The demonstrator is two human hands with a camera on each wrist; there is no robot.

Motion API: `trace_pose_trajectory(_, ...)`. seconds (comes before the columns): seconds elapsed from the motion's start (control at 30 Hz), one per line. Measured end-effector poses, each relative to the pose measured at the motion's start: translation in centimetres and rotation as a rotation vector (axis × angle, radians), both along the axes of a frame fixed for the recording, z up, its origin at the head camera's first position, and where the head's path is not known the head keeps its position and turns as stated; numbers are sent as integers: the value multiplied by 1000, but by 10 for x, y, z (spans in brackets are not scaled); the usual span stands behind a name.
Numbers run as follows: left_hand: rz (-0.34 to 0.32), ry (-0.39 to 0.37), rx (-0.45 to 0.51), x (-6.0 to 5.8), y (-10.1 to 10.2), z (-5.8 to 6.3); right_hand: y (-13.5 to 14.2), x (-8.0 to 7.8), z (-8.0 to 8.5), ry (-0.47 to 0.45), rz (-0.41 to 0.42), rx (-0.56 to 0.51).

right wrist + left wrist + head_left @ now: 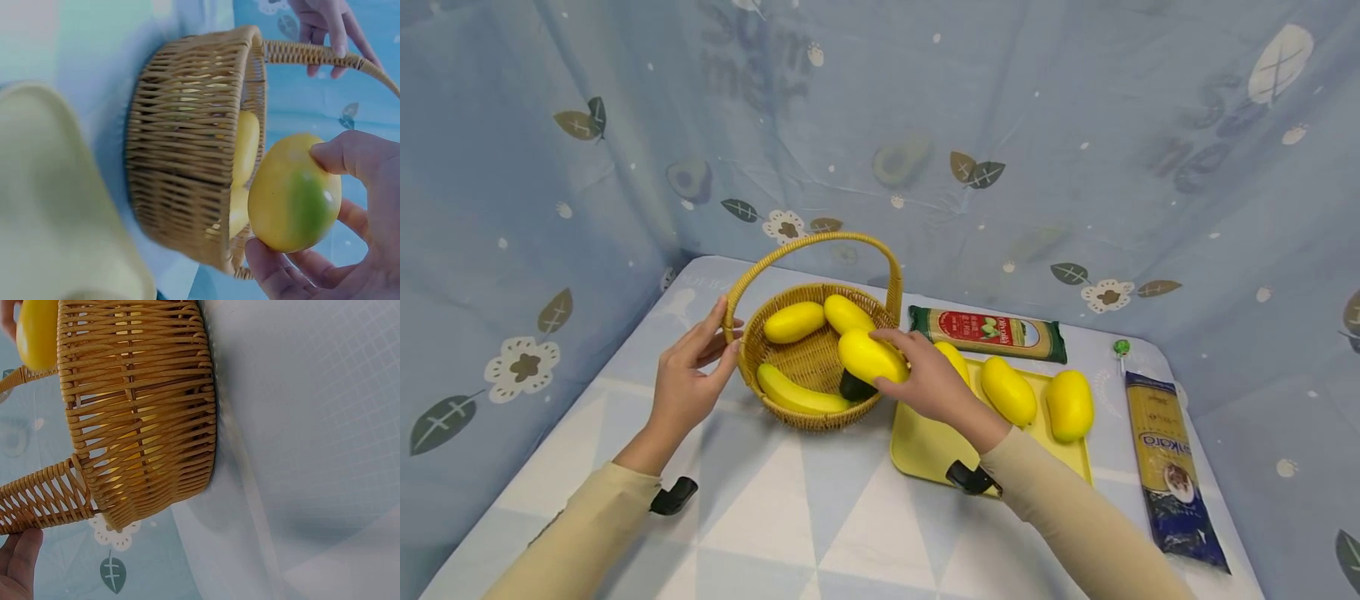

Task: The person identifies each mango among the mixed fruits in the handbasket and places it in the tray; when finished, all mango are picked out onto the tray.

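We see a rough wicker basket (820, 419), a smooth glossy mango (871, 357), a matt plastic-looking tray (917, 446), shiny plastic packets (1172, 467), matt cloth sleeves (576, 533), a cloth curtain (850, 108)

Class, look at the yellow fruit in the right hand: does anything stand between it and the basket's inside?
Nothing visible bars the way. The right hand holds the yellow fruit above the right side of the basket. A partly hidden dark item inside shows just below it and may be met first.
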State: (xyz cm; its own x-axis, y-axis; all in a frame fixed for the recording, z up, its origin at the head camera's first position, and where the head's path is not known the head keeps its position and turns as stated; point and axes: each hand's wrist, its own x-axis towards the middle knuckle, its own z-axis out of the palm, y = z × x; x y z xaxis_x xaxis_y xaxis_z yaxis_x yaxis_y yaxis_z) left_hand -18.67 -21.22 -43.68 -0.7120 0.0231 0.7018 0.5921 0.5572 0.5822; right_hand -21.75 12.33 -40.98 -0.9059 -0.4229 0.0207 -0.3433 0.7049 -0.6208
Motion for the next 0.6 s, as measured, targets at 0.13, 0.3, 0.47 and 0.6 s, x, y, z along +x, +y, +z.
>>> trace_pose_trajectory(0.13,-11,1,15,7,6,10,19,16,-1,-3,-38,-16)
trace_pose_trajectory(0.3,2,9,8,1,2,2,41,32,-8,25,-96,-22)
trace_pose_trajectory(0.47,-14,-12,14,-4,-5,-7,59,45,-17,10,-149,-15)
trace_pose_trajectory(0.6,-25,-7,20,-5,-6,-8,69,53,-27,-17,-180,-7)
